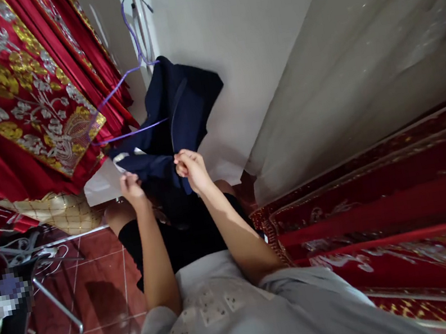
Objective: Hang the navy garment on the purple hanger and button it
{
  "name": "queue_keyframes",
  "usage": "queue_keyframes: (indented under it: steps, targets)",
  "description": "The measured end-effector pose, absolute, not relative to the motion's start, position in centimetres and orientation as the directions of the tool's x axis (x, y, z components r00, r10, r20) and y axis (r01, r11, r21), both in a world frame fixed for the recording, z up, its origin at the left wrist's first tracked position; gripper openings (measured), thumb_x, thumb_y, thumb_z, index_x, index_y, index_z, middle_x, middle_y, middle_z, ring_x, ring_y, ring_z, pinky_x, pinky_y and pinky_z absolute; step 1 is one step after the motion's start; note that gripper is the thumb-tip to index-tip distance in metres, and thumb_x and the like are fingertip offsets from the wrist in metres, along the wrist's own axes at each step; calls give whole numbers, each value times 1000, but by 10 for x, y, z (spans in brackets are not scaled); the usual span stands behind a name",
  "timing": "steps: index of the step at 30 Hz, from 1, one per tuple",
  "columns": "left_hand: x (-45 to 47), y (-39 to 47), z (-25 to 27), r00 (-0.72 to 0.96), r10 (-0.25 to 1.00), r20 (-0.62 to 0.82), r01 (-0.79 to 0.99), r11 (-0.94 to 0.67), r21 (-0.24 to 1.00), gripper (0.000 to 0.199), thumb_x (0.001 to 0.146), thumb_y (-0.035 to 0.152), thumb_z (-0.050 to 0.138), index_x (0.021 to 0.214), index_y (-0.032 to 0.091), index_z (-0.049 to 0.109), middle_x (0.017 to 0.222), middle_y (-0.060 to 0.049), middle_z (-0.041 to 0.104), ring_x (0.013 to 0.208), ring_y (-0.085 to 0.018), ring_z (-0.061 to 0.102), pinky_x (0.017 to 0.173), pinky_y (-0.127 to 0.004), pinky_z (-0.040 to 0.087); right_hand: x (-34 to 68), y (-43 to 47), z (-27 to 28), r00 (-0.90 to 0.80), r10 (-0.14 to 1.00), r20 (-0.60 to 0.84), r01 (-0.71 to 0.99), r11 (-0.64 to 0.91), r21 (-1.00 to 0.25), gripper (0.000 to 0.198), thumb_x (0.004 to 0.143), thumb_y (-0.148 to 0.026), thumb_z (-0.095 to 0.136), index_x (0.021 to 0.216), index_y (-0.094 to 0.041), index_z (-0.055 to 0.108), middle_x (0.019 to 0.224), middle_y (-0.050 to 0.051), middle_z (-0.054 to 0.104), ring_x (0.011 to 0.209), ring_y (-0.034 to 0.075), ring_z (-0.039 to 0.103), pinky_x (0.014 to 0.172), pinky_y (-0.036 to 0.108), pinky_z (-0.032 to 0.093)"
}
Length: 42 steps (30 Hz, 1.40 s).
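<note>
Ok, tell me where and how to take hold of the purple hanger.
Probably best by the bare, sloping upper bar of the purple hanger, just left of its neck, coming from the left with the left hand once it lets go. That slim bar sticks out uncovered, easy to pinch, while the navy garment covers the opposite side.

The left hand (132, 188) and right hand (192, 171) each grip a dark navy garment (196, 94), which hangs partly on a purple hanger (132, 133) (its left end sticks out bare). Beside it drapes red cloth (40, 95) with gold and silver embroidery, above a red tiled floor (100, 278).
</note>
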State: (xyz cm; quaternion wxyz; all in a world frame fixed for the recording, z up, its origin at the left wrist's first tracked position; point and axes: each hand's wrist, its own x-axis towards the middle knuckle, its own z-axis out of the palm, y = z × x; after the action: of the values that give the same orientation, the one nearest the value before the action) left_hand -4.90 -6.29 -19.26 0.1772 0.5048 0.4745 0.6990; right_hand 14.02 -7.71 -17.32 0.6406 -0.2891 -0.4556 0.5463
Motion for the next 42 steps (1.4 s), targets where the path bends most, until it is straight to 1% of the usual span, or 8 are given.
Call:
queue_keyframes:
  steps: [6, 11, 16, 20, 25, 31, 34, 42]
  targets:
    - [11, -78, -207, -422, 773, 474, 133, -464, 876, 27, 101, 44, 62, 91, 19, 59, 79, 0, 61, 75, -12, 63, 79, -28, 56, 186, -75, -187, 66, 976, 208, -273, 219, -937, 30, 77, -47, 72, 76, -20, 59, 65, -4, 53, 61, 9, 49, 59, 22, 40]
    - [40, -99, -141, -136, 739, 660, 169, -639, 750, 24, 101, 42, 62, 101, 19, 68, 95, -5, 67, 91, -17, 68, 87, -30, 57, 183, -90, -171, -247, 896, 369, -253, 308, -917, 43, 74, -40, 81, 109, -24, 62, 107, 3, 69, 99, 17, 64, 96, 31, 51]
    - [35, -102, -116, -21, 669, 743, 342, -694, 634, 21, 99, 39, 66, 108, 22, 74, 121, -10, 62, 122, -25, 61, 105, -38, 52, 158, -103, -165, -233, 864, 446, -108, 433, -895, 19, 84, -35, 64, 96, -19, 64, 92, 3, 68, 86, 19, 64, 86, 34, 53]
    - [2, -107, -140, 286, 773, 567, 288, -634, 718, 38, 104, 47, 55, 132, 24, 65, 119, -10, 69, 117, -26, 67, 101, -39, 57, 174, -89, -140, -342, 742, 577, 74, 633, -770, 21, 84, -20, 52, 96, -20, 69, 92, 3, 70, 90, 20, 68, 91, 35, 53]
    - [-36, -115, -167, 471, 796, 380, 503, -597, 626, 32, 96, 44, 68, 116, 18, 70, 97, -11, 73, 97, -31, 72, 90, -41, 59, 181, -19, -107, -72, 722, 688, 110, 691, -714, 38, 82, -22, 64, 120, -24, 66, 127, 8, 68, 128, 25, 58, 113, 41, 46]
    - [-74, -96, -136, 295, 909, 294, 860, -387, 333, 22, 97, 38, 66, 106, 18, 69, 63, -2, 55, 62, -27, 61, 79, -39, 53, 179, 57, -115, 83, 977, 198, 80, 191, -978, 26, 88, -40, 65, 75, -18, 60, 71, 2, 57, 69, 17, 58, 74, 35, 55]
    - [-98, -87, -116, 298, 911, 285, 860, -386, 334, 16, 96, 33, 63, 88, 20, 67, 60, -1, 51, 61, -24, 57, 81, -40, 53, 210, 52, -109, 46, 960, 276, 363, 241, -900, 35, 79, -35, 74, 58, -19, 51, 59, -2, 44, 60, 14, 47, 68, 34, 53]
    - [-109, -51, -68, 288, 696, 658, 709, -617, 342, 28, 100, 42, 55, 91, 18, 66, 136, -14, 60, 132, -29, 54, 121, -45, 39, 242, 12, -75, -31, 932, 362, 451, 336, -827, 36, 73, -34, 77, 56, -21, 47, 57, 2, 47, 65, 21, 56, 70, 42, 59]
